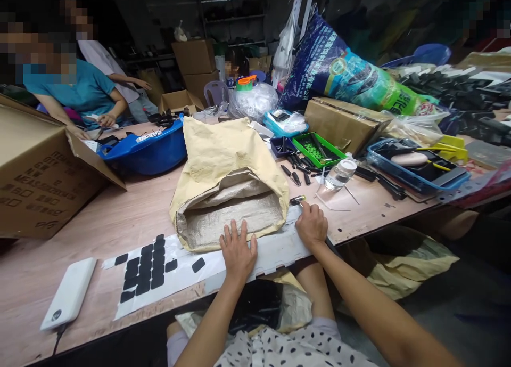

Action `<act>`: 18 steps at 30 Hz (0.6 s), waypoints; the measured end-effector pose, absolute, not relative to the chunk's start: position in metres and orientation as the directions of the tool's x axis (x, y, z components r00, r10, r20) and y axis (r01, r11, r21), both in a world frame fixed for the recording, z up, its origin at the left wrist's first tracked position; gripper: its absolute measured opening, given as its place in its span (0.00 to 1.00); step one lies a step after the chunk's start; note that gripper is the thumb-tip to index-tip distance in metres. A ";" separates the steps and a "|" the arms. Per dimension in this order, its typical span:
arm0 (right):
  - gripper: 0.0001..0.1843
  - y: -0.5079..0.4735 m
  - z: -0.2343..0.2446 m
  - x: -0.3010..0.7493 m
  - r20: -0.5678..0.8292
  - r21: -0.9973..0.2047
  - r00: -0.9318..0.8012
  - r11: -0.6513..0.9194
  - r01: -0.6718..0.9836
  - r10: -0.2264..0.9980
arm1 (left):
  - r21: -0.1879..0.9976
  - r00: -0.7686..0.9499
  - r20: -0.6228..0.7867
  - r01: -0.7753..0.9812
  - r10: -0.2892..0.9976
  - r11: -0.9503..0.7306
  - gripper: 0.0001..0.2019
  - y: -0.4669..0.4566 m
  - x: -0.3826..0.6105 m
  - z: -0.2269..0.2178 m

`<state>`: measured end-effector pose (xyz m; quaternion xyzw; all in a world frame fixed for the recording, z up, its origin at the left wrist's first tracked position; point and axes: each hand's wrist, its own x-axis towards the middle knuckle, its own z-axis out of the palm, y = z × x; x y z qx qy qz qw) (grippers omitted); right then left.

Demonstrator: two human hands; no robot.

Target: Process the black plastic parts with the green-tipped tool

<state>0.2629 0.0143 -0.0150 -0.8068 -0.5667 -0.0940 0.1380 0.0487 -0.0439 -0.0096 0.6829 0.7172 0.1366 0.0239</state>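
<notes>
My left hand (238, 250) lies flat with fingers stretched out at the lower lip of an open tan woven sack (227, 170) lying on the wooden table (120, 212). My right hand (311, 222) is curled beside the sack's right corner, fingers closed around a small dark tool with a yellow-green tip (297, 200). Both hands rest over a long white strip (275, 247) along the table's front edge. Left of it, several black pads (146, 268) sit on a white backing sheet.
A white power bank (69, 293) lies front left, a big cardboard box (40, 175) at left, a blue basin (147, 148) behind. A green tray (317, 149), plastic bottle (340, 174), blue tray (419, 170) and printed bag (351, 74) stand right. Other people work at the far left.
</notes>
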 end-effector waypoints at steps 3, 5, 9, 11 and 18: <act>0.21 0.013 -0.018 0.265 0.316 -0.113 0.337 -0.317 0.941 0.887 | 0.245 -0.068 0.146 0.969 0.987 0.030 0.27 -0.046 0.049 -0.012; 0.20 0.012 -0.020 0.266 0.314 -0.110 0.338 -0.319 0.941 0.887 | 0.251 -0.066 0.143 0.968 0.987 0.028 0.27 -0.047 0.049 -0.013; 0.20 0.011 -0.019 0.266 0.310 -0.106 0.339 -0.322 0.941 0.888 | 0.243 -0.064 0.138 0.970 0.988 0.029 0.28 -0.048 0.048 -0.014; 0.19 0.011 -0.017 0.265 0.304 -0.105 0.340 -0.323 0.941 0.890 | 0.241 -0.058 0.140 0.970 0.988 0.023 0.28 -0.047 0.047 -0.013; 0.19 0.011 -0.011 0.262 0.276 -0.109 0.347 -0.330 0.938 0.896 | 0.228 -0.055 0.154 0.974 0.987 0.019 0.27 -0.046 0.046 -0.010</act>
